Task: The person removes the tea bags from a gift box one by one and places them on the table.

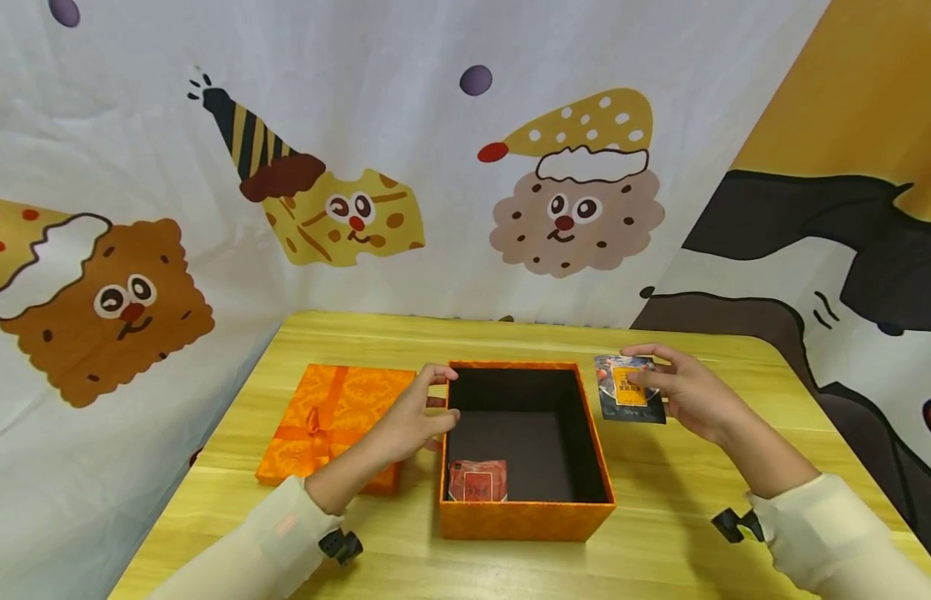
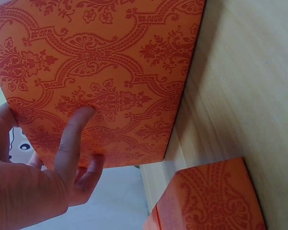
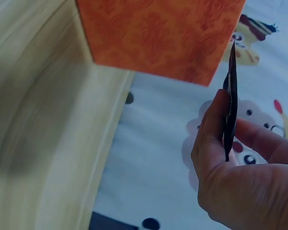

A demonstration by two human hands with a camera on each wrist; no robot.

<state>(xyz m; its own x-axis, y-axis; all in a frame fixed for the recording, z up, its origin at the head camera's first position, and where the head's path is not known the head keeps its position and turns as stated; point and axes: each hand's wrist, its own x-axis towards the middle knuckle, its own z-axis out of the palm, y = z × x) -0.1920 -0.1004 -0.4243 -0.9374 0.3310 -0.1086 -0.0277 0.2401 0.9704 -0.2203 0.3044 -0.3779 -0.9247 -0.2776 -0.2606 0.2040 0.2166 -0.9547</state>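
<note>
An orange patterned box [image 1: 527, 522] with a dark inside stands open on the table. My left hand [image 1: 412, 421] grips its left wall, thumb over the rim and fingers against the outer side. In the left wrist view, fingertips [image 2: 86, 111] press on the printed wall. A red packet [image 1: 477, 482] lies inside the box, in the near left corner. Right of the box, my right hand [image 1: 693, 396] pinches a dark flat packet [image 1: 618, 408] with a yellow label, held up over the table. The right wrist view shows that packet [image 3: 231, 96] edge-on between thumb and fingers.
The box's orange lid [image 1: 303, 417], tied with a ribbon bow, lies to the left, partly behind my left forearm. Beneath everything is a light wooden table [image 1: 653, 533]. A white cloth [image 1: 405, 83] with cartoon prints hangs behind the table.
</note>
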